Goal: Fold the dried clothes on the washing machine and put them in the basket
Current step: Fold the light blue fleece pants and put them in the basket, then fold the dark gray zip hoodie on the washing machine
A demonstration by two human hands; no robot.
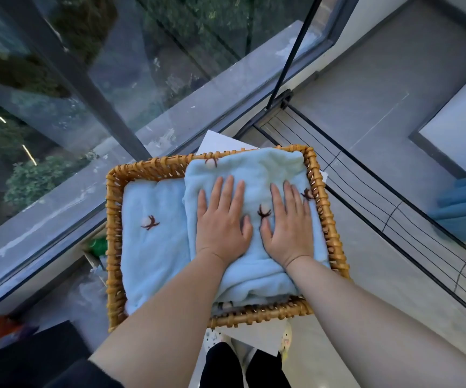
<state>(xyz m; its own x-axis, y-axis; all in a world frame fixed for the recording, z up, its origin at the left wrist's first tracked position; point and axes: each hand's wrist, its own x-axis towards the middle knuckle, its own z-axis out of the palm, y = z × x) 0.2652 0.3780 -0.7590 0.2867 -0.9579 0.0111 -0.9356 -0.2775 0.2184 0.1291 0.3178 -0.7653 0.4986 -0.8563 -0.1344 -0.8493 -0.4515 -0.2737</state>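
A rectangular woven wicker basket (112,247) sits below me in the middle of the head view. Inside it lie two folded light-blue fleece garments with small brown embroidered motifs. One garment (153,247) fills the left half. The other (254,175) lies on the right and overlaps the first. My left hand (222,219) and my right hand (287,225) press flat on the right garment, side by side, fingers straight and spread. Neither hand grips anything.
A white surface (217,141) shows under the basket's far edge. A black wire drying rack (366,197) stands to the right on the grey tiled floor. A glass window with a dark frame (108,116) runs along the left. A dark object (30,351) sits at lower left.
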